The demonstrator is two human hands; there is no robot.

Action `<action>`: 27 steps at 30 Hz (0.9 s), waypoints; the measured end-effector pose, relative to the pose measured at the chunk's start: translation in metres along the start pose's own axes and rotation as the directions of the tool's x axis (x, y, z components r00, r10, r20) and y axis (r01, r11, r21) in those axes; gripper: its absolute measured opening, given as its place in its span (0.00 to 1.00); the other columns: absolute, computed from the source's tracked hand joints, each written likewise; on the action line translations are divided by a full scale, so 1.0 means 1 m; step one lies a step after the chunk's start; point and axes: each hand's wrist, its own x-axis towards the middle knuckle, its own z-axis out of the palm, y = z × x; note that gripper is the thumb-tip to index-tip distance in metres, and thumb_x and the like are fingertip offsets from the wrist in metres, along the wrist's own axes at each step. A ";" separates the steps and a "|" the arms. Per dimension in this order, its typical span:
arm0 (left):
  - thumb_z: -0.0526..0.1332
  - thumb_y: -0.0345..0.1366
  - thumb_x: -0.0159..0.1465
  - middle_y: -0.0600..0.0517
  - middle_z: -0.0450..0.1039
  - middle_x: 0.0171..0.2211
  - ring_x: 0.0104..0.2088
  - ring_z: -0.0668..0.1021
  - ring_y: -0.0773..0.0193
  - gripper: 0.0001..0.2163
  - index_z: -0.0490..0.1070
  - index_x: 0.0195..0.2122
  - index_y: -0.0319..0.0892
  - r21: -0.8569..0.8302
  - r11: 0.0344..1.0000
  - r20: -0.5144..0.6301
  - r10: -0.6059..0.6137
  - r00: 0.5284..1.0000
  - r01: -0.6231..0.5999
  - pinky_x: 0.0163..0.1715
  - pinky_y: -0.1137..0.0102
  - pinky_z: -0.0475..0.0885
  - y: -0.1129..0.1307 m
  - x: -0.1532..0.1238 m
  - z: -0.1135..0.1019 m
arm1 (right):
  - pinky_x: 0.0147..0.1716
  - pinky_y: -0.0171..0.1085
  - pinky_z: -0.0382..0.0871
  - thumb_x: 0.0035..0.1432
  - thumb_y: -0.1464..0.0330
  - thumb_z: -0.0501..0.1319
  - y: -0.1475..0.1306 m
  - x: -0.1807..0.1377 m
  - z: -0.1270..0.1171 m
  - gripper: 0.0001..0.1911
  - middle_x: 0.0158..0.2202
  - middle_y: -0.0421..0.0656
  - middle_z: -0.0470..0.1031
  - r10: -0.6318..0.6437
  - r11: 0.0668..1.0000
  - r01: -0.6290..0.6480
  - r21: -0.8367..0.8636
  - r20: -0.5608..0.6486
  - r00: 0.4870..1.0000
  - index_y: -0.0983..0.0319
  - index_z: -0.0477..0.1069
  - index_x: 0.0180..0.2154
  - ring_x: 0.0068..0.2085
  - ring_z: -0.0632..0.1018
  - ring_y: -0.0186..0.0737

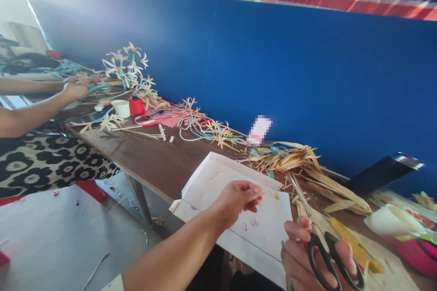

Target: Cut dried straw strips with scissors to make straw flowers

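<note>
My left hand hovers over a white cardboard box lid with its fingertips pinched together. Whatever may be between those fingertips is too small to make out. Handwritten figures and a few small pale scraps show on the cardboard. At the lower right, my right hand grips black-handled scissors, fingers through the loops and blades pointing away from me. Beyond the blades lies a heap of dried corn husks on the brown table.
To the left, another person's hands work near husk flowers. A red thread spool, white cup and pale blue cords lie along the table. On the right are a black flask, yellow-handled tool and white cup. A blue partition stands behind.
</note>
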 end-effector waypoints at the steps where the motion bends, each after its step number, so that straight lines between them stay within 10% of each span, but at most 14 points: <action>1: 0.66 0.43 0.46 0.53 0.67 0.24 0.20 0.66 0.77 0.16 0.69 0.26 0.33 0.003 1.000 -0.021 0.017 1.000 -0.017 0.22 0.77 0.62 0.003 0.000 -0.004 | 0.09 0.17 0.52 0.44 0.59 0.65 0.000 -0.001 -0.004 0.20 0.29 0.38 0.63 0.001 1.000 -0.001 -0.031 0.007 1.000 0.62 0.68 0.37 0.15 0.53 0.17; 7: 0.63 0.44 0.49 0.49 0.69 0.27 0.25 0.69 0.72 0.18 0.73 0.35 0.34 0.161 0.987 0.147 -0.042 0.988 0.018 0.26 0.74 0.65 0.000 -0.009 -0.008 | 0.08 0.23 0.52 0.38 0.57 0.67 0.010 -0.007 -0.022 0.34 0.24 0.35 0.65 -0.075 0.982 0.074 -0.171 0.002 0.997 0.60 0.63 0.48 0.11 0.45 0.16; 14: 0.65 0.46 0.46 0.51 0.68 0.26 0.27 0.68 0.70 0.18 0.75 0.34 0.38 0.362 0.928 0.328 -0.211 0.921 0.084 0.24 0.75 0.63 -0.006 -0.017 0.002 | 0.06 0.26 0.48 0.31 0.54 0.69 0.006 -0.008 -0.053 0.25 0.12 0.32 0.61 0.122 0.944 -0.088 -0.319 0.087 0.989 0.58 0.69 0.33 0.07 0.53 0.23; 19: 0.66 0.45 0.44 0.54 0.67 0.23 0.23 0.65 0.73 0.18 0.75 0.33 0.39 0.432 0.902 0.324 -0.179 0.929 0.023 0.22 0.77 0.59 -0.009 -0.015 0.006 | 0.05 0.24 0.44 0.22 0.55 0.72 -0.002 0.001 -0.065 0.27 0.12 0.34 0.62 0.319 0.880 -0.227 -0.418 0.164 0.934 0.64 0.69 0.26 0.07 0.57 0.23; 27: 0.61 0.46 0.49 0.51 0.69 0.23 0.22 0.66 0.72 0.17 0.75 0.31 0.36 0.564 0.819 0.135 0.038 0.990 -0.109 0.22 0.76 0.62 -0.005 -0.012 -0.009 | 0.07 0.25 0.46 0.18 0.55 0.72 0.005 -0.010 -0.044 0.40 0.18 0.37 0.68 0.044 0.901 -0.051 -0.432 -0.025 0.999 0.59 0.70 0.41 0.09 0.60 0.25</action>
